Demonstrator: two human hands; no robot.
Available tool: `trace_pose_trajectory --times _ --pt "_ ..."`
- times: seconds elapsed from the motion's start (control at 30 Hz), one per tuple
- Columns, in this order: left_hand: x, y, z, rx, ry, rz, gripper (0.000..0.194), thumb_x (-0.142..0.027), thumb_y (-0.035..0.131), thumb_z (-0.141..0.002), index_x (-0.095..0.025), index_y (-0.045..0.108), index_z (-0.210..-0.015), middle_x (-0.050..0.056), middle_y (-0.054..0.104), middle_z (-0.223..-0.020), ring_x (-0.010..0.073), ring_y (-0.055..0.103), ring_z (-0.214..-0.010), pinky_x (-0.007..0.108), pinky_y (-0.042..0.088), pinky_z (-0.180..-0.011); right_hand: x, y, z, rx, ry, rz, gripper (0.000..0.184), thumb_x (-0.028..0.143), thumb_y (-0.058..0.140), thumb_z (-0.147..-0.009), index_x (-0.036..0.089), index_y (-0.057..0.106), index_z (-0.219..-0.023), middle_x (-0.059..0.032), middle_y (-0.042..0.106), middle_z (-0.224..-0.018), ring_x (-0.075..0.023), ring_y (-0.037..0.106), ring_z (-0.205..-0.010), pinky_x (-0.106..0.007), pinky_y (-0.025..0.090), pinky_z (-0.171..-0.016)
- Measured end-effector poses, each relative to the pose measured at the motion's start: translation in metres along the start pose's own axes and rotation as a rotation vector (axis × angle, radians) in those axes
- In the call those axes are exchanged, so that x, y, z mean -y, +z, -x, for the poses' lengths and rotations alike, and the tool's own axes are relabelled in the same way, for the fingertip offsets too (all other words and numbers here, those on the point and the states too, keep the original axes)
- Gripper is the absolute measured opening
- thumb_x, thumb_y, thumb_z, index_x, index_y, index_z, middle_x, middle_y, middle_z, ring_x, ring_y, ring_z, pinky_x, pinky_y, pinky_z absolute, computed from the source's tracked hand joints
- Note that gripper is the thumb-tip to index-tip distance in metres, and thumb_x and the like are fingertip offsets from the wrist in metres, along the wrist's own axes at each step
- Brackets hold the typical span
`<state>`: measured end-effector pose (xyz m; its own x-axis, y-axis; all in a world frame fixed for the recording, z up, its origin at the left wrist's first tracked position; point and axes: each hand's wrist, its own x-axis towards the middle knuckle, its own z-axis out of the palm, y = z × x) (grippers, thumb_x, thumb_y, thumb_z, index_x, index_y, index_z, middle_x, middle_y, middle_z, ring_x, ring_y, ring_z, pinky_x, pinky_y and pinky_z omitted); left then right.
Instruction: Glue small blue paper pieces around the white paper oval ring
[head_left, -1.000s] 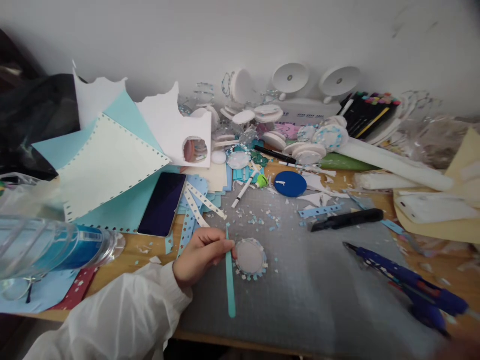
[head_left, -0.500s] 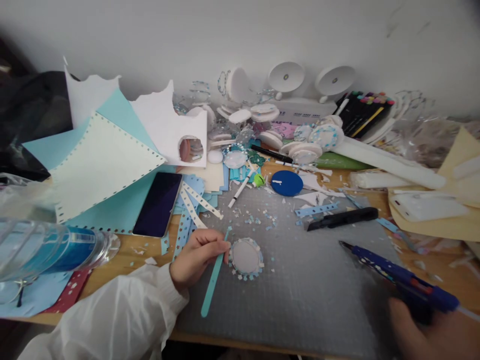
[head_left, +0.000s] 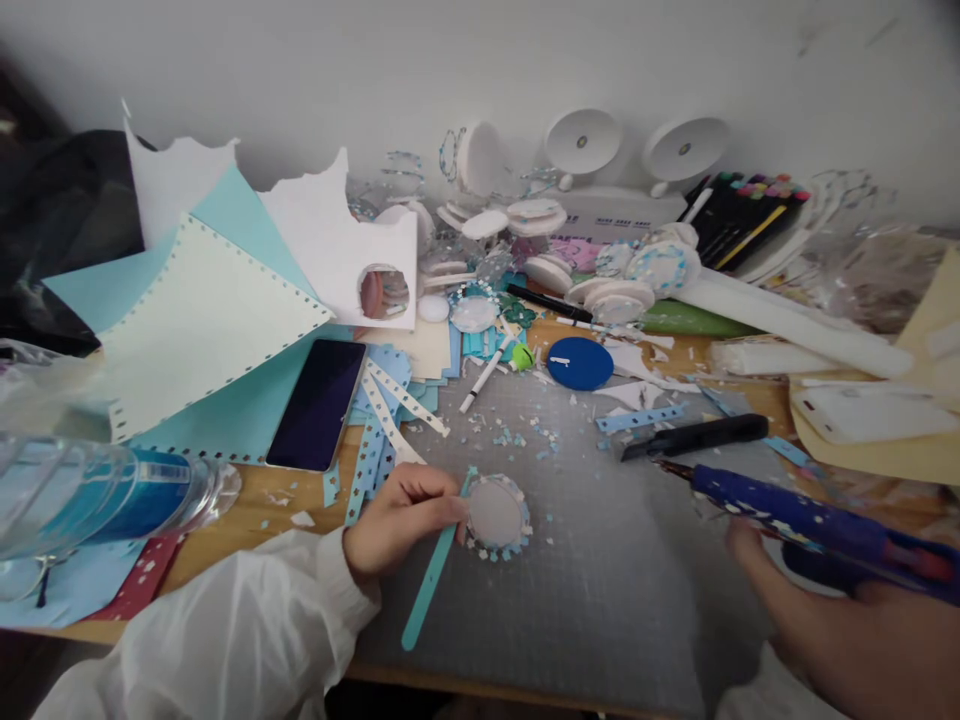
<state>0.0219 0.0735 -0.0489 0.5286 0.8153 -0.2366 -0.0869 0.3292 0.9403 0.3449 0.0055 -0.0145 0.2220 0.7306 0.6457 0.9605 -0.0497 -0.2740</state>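
The star-edged disc (head_left: 497, 512) is laid flat on the grey mat (head_left: 592, 600), immediately right of the fingertips of the left hand (head_left: 401, 520), by which it is most nearly reached. Between that hand's thumb and fingers, a teal stick (head_left: 427, 598) is clamped near its far end. Its long axis is slanted toward the person and leftward, away from the disc, while its far tip is held beside the disc's left rim; whether the rim is touched cannot be told.

Well apart on the disc's right, a blue glue gun (head_left: 787, 510) is gripped by the right hand (head_left: 847, 640), its fingers closed about the handle though mostly hidden. The nozzle (head_left: 675, 468) is pointed leftward, roughly to the disc's side, with mat shown between. Beyond the disc, paper scraps (head_left: 507, 436) are scattered; farther to its right, a black cutter (head_left: 701, 437) is seen close by the nozzle, contact unclear. Beyond the disc to its left, punched paper strips (head_left: 407, 398) and a phone (head_left: 316, 405) are placed.
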Motion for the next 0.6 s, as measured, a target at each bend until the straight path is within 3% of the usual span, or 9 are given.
trace_pose_trajectory --times 0.13,0.37,0.5,0.6 --pt "0.001 -0.001 -0.001 0.025 0.016 0.002 0.036 -0.036 0.066 -0.077 -0.011 0.065 -0.051 0.002 0.056 -0.050 0.0103 0.047 -0.051 0.022 0.034 -0.054 0.020 0.020 -0.012 0.069 -0.138 -0.184 0.009 0.027 0.066 -0.069 0.026 0.058 -0.073 -0.0071 0.064 -0.071 -0.0262 0.063 -0.068 -0.041 0.049 -0.065" --pt "-0.004 -0.002 -0.001 0.045 0.028 -0.152 0.045 -0.046 0.063 -0.079 -0.011 0.064 -0.052 0.003 0.054 -0.049 0.0099 0.044 -0.049 0.022 0.033 -0.049 0.066 0.062 0.012 0.208 -0.026 -0.532 0.008 0.027 0.062 -0.070 0.022 0.061 -0.076 -0.0047 0.068 -0.070 -0.0235 0.064 -0.062 -0.035 0.054 -0.054" --pt "-0.011 0.002 0.000 0.089 0.059 -0.210 0.050 -0.049 0.061 -0.081 -0.012 0.059 -0.048 0.003 0.052 -0.048 0.0095 0.043 -0.048 0.022 0.032 -0.047 0.070 0.066 0.021 0.229 -0.078 -0.559 0.005 0.029 0.062 -0.070 0.023 0.062 -0.071 -0.0053 0.069 -0.070 -0.0269 0.066 -0.065 -0.041 0.056 -0.057" --pt "-0.014 0.004 0.001 0.134 0.070 -0.244 0.048 -0.046 0.059 -0.083 -0.012 0.059 -0.050 0.003 0.052 -0.049 0.0101 0.044 -0.049 0.022 0.033 -0.048 0.066 0.065 0.021 0.262 -0.091 -0.502 0.010 0.028 0.063 -0.070 0.022 0.064 -0.078 -0.0049 0.067 -0.063 -0.0271 0.066 -0.059 -0.038 0.055 -0.049"
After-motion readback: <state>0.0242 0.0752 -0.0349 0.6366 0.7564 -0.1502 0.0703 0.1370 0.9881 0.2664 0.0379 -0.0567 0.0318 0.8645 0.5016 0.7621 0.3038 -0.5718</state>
